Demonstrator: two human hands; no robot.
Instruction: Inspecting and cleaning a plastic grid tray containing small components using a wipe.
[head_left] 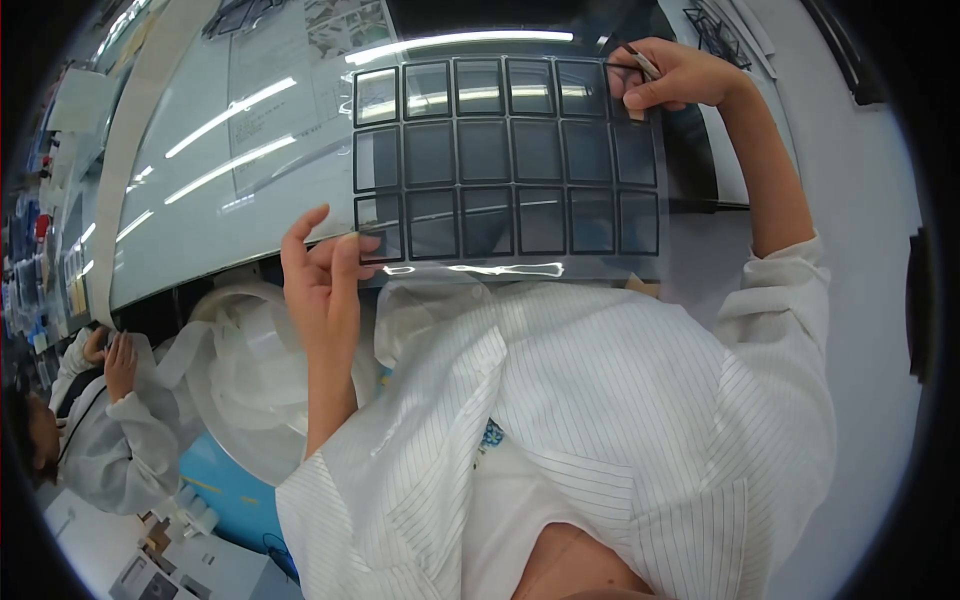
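Note:
Tilted above the table's edge is a clear plastic sheet (485, 152) bearing three rows of black rectangular frames. At its lower left corner, my left hand (328, 270) pinches the edge, with one finger raised off it. My right hand (670, 80) grips the upper right corner between thumb and fingers. A slim pen-like tool (643, 64) with a dark tip and pale body is also in my right hand; its exact kind is unclear. Fingertips of both hands show partly through the clear material.
The glass-topped table (210, 190) reflects ceiling lights. Loose black frame scraps (718, 35) lie at the far right. A round white bin (250, 430) with clear film stands left of my body. Another person (120, 430) handles a pale strip (130, 160) at the left.

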